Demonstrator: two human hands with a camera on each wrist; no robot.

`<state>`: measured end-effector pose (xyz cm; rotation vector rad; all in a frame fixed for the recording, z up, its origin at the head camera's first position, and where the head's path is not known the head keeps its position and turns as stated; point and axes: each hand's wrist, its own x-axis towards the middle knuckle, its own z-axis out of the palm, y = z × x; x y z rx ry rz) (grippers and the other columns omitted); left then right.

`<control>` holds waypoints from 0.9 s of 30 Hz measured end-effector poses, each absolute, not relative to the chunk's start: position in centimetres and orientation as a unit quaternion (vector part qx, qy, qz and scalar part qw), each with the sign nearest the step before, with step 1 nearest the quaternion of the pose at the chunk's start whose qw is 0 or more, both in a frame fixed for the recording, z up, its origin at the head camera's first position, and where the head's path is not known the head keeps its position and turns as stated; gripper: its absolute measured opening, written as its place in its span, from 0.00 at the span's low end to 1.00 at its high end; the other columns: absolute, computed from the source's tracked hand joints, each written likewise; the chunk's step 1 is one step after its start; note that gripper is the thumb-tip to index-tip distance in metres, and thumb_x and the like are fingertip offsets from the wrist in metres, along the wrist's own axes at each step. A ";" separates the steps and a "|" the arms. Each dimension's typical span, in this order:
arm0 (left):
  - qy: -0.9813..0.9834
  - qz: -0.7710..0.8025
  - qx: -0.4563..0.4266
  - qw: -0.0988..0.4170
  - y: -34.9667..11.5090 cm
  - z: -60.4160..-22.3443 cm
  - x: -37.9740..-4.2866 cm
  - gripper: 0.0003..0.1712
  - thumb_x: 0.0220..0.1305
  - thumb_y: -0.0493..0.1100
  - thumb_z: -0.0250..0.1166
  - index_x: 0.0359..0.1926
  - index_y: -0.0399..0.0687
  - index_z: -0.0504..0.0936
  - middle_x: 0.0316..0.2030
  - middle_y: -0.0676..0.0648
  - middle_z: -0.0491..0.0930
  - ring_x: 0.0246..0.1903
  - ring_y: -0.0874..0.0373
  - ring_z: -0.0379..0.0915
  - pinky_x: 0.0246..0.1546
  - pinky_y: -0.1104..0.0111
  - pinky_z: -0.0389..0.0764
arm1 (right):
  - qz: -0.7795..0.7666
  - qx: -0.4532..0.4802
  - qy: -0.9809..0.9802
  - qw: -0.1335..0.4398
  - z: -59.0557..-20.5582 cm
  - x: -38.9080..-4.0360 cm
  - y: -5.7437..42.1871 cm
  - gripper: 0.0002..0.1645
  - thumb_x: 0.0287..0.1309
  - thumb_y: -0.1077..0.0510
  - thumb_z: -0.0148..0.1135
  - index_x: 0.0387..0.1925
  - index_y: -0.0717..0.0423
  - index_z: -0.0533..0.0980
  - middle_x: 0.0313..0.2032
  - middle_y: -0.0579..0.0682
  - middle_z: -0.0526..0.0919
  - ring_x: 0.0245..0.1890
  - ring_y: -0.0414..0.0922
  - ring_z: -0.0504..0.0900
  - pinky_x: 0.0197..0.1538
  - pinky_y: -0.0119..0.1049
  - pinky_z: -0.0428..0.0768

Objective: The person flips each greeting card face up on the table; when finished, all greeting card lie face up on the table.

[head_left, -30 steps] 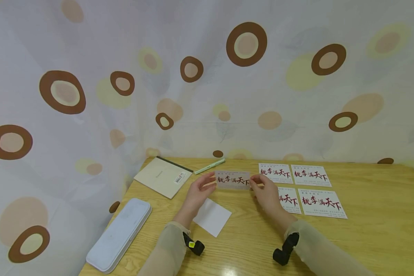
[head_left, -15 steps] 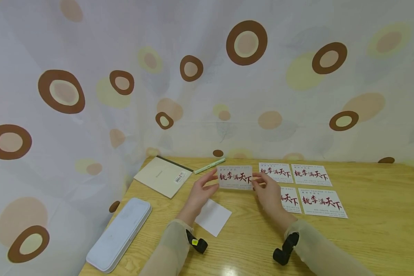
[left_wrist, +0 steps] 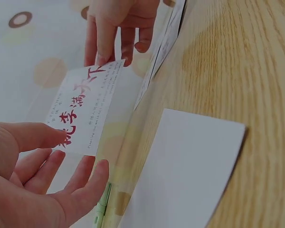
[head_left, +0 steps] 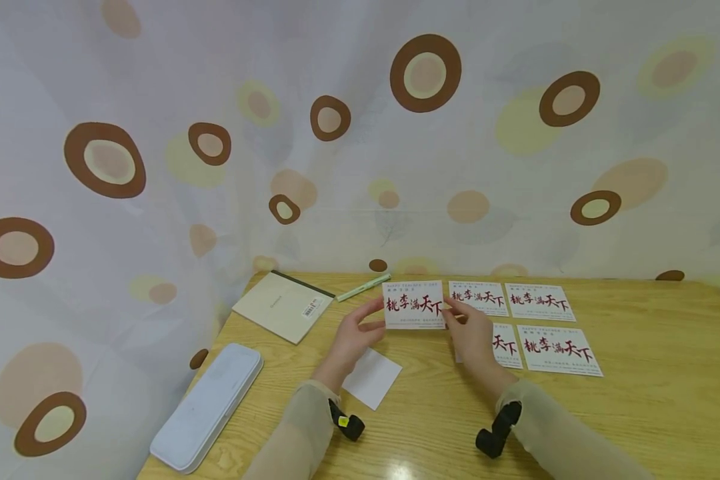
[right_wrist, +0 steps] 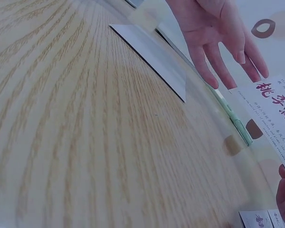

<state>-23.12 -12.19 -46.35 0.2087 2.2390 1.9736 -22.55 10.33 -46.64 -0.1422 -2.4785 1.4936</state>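
Note:
A white card [head_left: 414, 305] with red Chinese characters is held up above the table, its printed face toward the head camera. My left hand [head_left: 353, 339] pinches its left edge, the thumb [left_wrist: 38, 136] lying over the printed face and fingers behind. At the opposite edge my right hand [head_left: 475, 339] pinches the card between thumb and fingers. Below and between the hands, a plain white stack of cards or paper [head_left: 372, 379] lies on the wooden table. To the right lie several matching printed cards [head_left: 558, 350] in two rows, one partly hidden behind my right hand.
A beige notepad [head_left: 284, 307] with a dark binding and barcode label lies at the back left, beside a pale green pen [head_left: 363, 287]. A light blue-white flat case [head_left: 207, 408] sits along the table's left edge. Patterned curtain [head_left: 360, 167] hangs behind the table.
The held card has tilted up, so its printed face now shows more fully. Both hands have shifted slightly right with it. The things on the table stay where they were.

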 end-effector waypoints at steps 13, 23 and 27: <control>0.754 0.651 0.047 0.075 -11.5 -45.9 -23.4 0.36 0.61 0.27 0.63 0.69 0.50 0.71 0.69 0.43 0.69 0.57 0.43 0.77 0.52 0.62 0.83 | 0.535 -0.043 -0.834 0.127 -46.6 -22.7 10.7 0.20 0.65 0.61 0.62 0.58 0.52 0.78 0.40 0.58 0.85 0.30 0.46 0.82 0.25 0.27 0.77; 0.761 0.642 0.054 0.068 -10.9 -45.7 -24.2 0.34 0.61 0.27 0.64 0.68 0.47 0.73 0.67 0.41 0.71 0.55 0.42 0.78 0.50 0.63 0.83 | 0.510 -0.025 -0.855 0.091 -46.2 -22.8 11.1 0.33 0.60 0.60 0.68 0.67 0.53 0.71 0.45 0.60 0.81 0.39 0.49 0.83 0.33 0.29 0.79; 0.772 0.629 0.058 0.063 -10.6 -45.7 -24.6 0.34 0.60 0.28 0.64 0.67 0.47 0.74 0.66 0.40 0.72 0.54 0.43 0.79 0.48 0.64 0.84 | 0.487 -0.014 -0.869 0.084 -46.2 -23.0 11.3 0.36 0.58 0.60 0.70 0.68 0.55 0.69 0.47 0.61 0.80 0.42 0.52 0.82 0.38 0.37 0.81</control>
